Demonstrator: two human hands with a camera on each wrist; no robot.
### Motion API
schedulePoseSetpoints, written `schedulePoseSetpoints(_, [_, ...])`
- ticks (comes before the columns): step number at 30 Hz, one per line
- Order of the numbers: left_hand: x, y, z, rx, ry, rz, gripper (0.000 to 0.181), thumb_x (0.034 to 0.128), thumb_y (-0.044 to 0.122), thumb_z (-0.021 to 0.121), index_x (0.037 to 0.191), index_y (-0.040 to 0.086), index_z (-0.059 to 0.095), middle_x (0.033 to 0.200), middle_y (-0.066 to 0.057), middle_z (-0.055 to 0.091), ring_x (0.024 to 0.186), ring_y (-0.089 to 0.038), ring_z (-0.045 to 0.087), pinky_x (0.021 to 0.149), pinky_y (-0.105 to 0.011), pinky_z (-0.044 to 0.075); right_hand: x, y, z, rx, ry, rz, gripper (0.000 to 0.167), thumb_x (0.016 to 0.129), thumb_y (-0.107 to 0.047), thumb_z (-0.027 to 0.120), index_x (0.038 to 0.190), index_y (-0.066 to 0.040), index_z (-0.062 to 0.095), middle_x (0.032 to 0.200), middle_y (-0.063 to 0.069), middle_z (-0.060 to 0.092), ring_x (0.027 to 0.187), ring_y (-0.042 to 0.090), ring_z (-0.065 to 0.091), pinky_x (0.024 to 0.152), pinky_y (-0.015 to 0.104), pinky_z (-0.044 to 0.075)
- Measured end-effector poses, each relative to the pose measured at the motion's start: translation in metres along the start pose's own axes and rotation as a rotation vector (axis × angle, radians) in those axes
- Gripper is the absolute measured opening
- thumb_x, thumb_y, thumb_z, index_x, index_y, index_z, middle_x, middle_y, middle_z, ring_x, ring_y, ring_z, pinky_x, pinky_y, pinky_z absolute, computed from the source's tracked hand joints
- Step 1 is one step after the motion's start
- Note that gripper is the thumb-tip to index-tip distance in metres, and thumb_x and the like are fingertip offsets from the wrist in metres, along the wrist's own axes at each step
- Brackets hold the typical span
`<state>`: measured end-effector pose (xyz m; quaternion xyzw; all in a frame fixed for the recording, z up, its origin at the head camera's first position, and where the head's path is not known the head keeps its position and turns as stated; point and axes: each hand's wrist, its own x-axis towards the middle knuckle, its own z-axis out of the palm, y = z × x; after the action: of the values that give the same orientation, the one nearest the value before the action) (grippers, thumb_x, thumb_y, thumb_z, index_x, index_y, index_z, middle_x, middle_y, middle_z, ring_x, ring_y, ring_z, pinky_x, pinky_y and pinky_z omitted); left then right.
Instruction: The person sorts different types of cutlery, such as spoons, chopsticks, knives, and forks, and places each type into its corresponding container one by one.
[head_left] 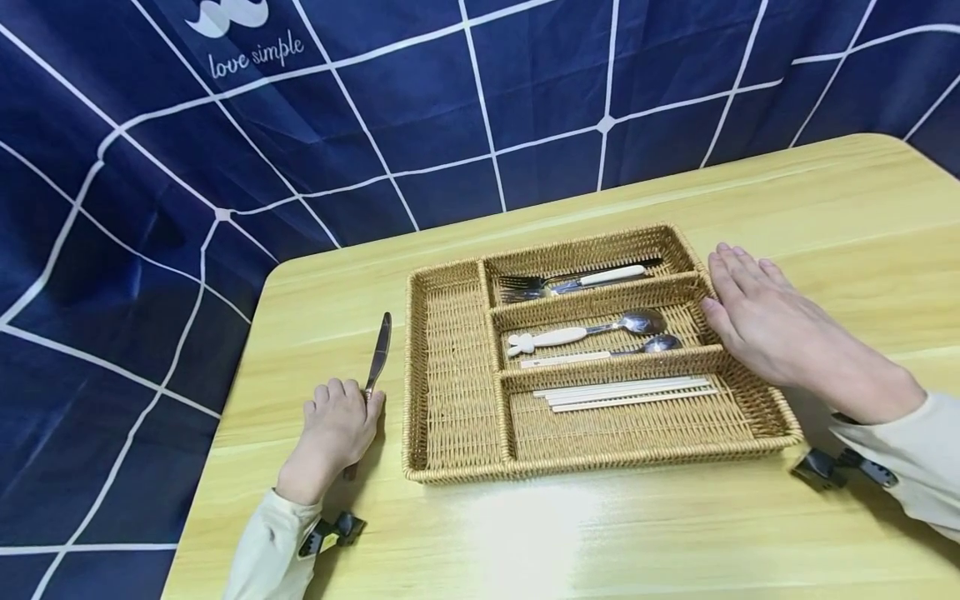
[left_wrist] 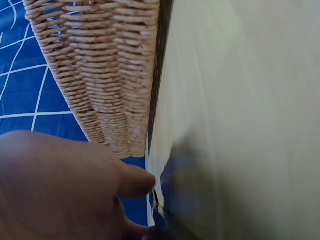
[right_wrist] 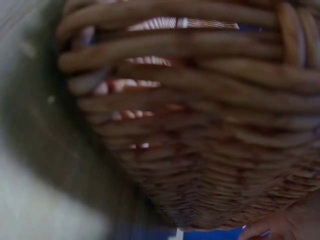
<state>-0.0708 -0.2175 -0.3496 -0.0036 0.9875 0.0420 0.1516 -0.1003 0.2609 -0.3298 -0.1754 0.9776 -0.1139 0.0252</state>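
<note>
A table knife (head_left: 379,352) lies on the table left of the basket, its dark shiny blade pointing to the back. My left hand (head_left: 339,427) holds it by the handle between thumb and fingers; the palm hides much of the handle. In the left wrist view the thumb (left_wrist: 137,181) and a finger meet at the handle. My right hand (head_left: 772,321) touches the right rim of the woven cutlery basket (head_left: 600,460), fingers straight and close together. In the right wrist view the basket's side (right_wrist: 200,125) fills most of the picture.
In the basket's back compartment lie forks (head_left: 522,283) and a white-handled knife (head_left: 611,275). The middle one has two spoons (head_left: 641,322). Chopsticks (head_left: 630,392) lie in front. The left compartment shows bare weave. A blue curtain (head_left: 420,100) hangs behind the table.
</note>
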Motion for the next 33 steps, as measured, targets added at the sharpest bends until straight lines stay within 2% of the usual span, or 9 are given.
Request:
schedulePoseSetpoints(5, [0.0017,0.0004,0.0017,0.039,0.017,0.011,0.036,0.1035,0.025,0.033,0.094,-0.007,0.045,0.088,-0.021,0.045,0.091,-0.041,0.044,0.078,-0.053,0.04,-0.0006,0.0001,-0.0016,-0.001,0.004,0.002,0.062,0.106,-0.025,0.025,0.146,0.017,0.006,0.152,0.037,0.002,0.141,0.05,0.003,0.117,0.053,-0.004])
schedulePoseSetpoints(12, [0.0051,0.0007,0.0026,0.089,0.106,0.154,0.024,0.0997,0.012,0.039,0.086,-0.006,0.046,0.078,-0.018,0.046,0.074,-0.036,0.047,0.068,-0.049,0.046,-0.0008,0.0013,-0.0032,-0.003,-0.01,0.014,0.062,0.106,-0.026,0.024,0.146,0.016,0.003,0.153,0.035,-0.002,0.142,0.049,0.0,0.116,0.052,-0.007])
schedulePoseSetpoints(18, [0.0091,-0.0017,0.0032,0.151,0.138,0.195,0.024,0.0999,0.011,0.042,0.087,-0.008,0.049,0.074,-0.016,0.047,0.071,-0.033,0.048,0.067,-0.046,0.047,-0.001,0.0012,-0.003,0.003,-0.012,0.019,0.063,0.106,-0.026,0.024,0.147,0.016,0.003,0.153,0.035,-0.002,0.142,0.049,0.0,0.116,0.052,-0.007])
schedulePoseSetpoints(22, [0.0101,-0.0036,0.003,0.15,0.154,0.2,0.025,0.0999,0.012,0.043,0.085,-0.007,0.049,0.072,-0.014,0.046,0.068,-0.032,0.048,0.065,-0.046,0.048,-0.0004,0.0006,-0.0025,0.006,-0.004,0.016,0.063,0.106,-0.026,0.024,0.147,0.016,0.004,0.153,0.036,-0.001,0.142,0.049,0.0,0.116,0.053,-0.006])
schedulePoseSetpoints(26, [0.0089,-0.0048,0.0026,0.165,0.17,0.255,0.022,0.098,0.009,0.046,0.082,-0.006,0.049,0.071,-0.015,0.046,0.067,-0.033,0.05,0.067,-0.047,0.049,-0.0003,0.0003,-0.0021,0.008,-0.005,0.015,0.062,0.106,-0.026,0.024,0.147,0.016,0.003,0.153,0.036,-0.001,0.142,0.049,0.0,0.116,0.053,-0.006])
schedulePoseSetpoints(30, [0.008,-0.0052,0.0015,0.121,0.168,0.242,0.023,0.0978,0.009,0.045,0.082,-0.007,0.049,0.072,-0.018,0.048,0.07,-0.037,0.053,0.07,-0.05,0.05,-0.0007,-0.0005,-0.0021,0.008,-0.007,0.014,0.062,0.106,-0.026,0.025,0.146,0.016,0.004,0.153,0.036,-0.001,0.142,0.049,0.001,0.116,0.053,-0.005])
schedulePoseSetpoints(33, [0.0076,-0.0063,0.0001,0.064,0.16,0.181,0.026,0.0988,0.013,0.044,0.085,-0.008,0.049,0.075,-0.019,0.05,0.074,-0.039,0.054,0.072,-0.051,0.05,-0.0011,-0.0016,-0.0023,0.009,-0.009,0.013,0.062,0.106,-0.026,0.025,0.146,0.016,0.004,0.153,0.036,-0.001,0.142,0.049,0.0,0.116,0.053,-0.006])
